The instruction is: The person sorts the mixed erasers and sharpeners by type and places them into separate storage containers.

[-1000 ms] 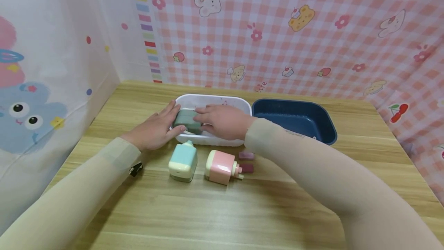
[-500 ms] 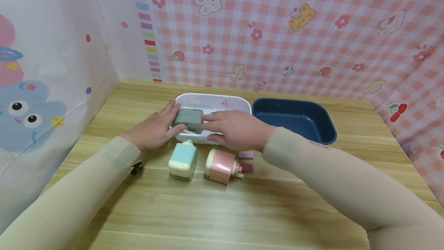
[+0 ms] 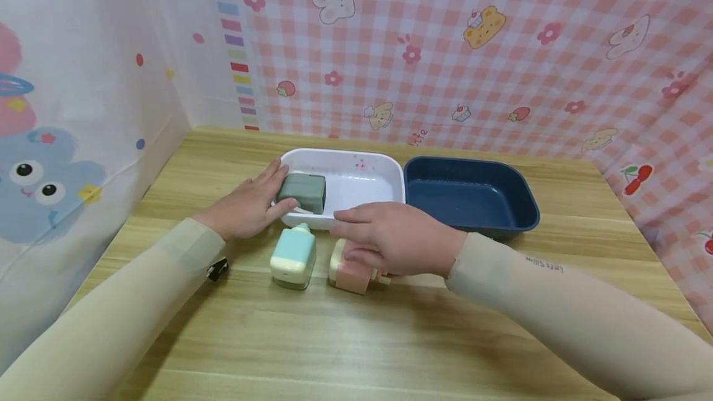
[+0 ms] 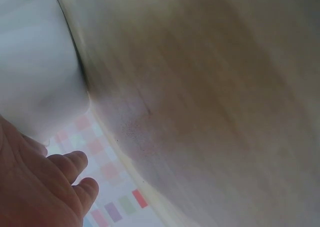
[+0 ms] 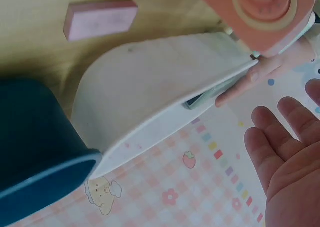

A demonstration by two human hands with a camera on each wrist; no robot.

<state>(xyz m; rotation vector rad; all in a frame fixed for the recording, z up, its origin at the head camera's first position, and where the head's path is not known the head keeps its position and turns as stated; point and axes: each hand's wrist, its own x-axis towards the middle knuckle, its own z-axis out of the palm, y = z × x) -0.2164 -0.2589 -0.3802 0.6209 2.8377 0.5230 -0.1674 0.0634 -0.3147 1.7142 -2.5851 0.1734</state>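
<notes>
Head view: a pink knobbed box (image 3: pixel 351 280) is being overhung by the right hand (image 3: pixel 398 237), a white tray (image 3: pixel 367 190) touched by the left hand (image 3: pixel 245 206). Left wrist: fingers (image 4: pixel 72 163) are being held relaxed. Right wrist: straight — both hands gripping nothing.

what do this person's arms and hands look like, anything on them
Both arms wear long, close-fitting, plain cream sleeves down to the wrist: the left sleeve shows a small black piece by its cuff, and the right sleeve carries small dark lettering on the forearm. The left grip and right grip are bare hands, without gloves.
</notes>
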